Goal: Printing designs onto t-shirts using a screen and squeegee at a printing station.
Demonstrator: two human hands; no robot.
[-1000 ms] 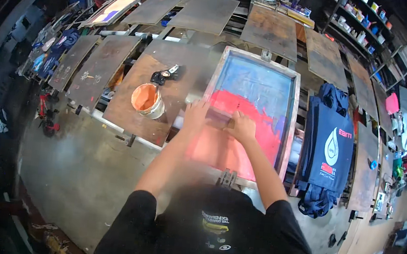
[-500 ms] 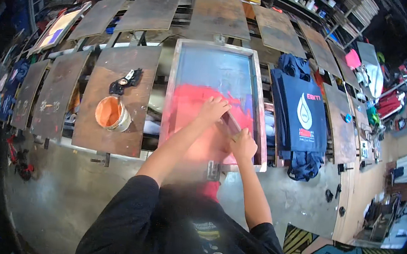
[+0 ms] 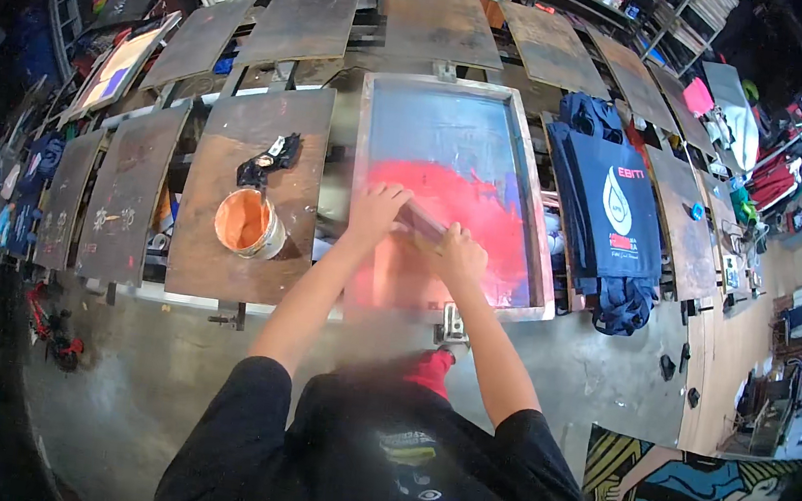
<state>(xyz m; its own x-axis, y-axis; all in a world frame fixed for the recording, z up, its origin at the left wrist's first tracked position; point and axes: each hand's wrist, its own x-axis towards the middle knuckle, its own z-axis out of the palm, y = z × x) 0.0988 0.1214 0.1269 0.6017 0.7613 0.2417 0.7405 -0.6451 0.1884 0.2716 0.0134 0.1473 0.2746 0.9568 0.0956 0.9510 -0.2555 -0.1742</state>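
Note:
A framed printing screen (image 3: 538,217) lies in front of me, its blue mesh covered in red ink (image 3: 434,180) over the middle and near part. Both hands grip a long squeegee (image 3: 421,221), which slants across the inked mesh. My left hand (image 3: 381,211) is closed round its left end, near the screen's left side. My right hand (image 3: 461,255) closes on the other end, lower and nearer to me. The squeegee's lower edge is hidden by the hands and blur. Under the screen's near edge shows a metal clamp (image 3: 453,324).
Left of the screen, a wooden board (image 3: 219,151) bears an ink-smeared tub (image 3: 251,224) and a crumpled black cloth (image 3: 269,160). Dark blue printed tote bags (image 3: 613,210) are stacked on the right. More boards (image 3: 447,23) line the far side.
Both hands have moved the squeegee leftward over the screen. The whole scene has shifted slightly in the view. Both hands keep their grip.

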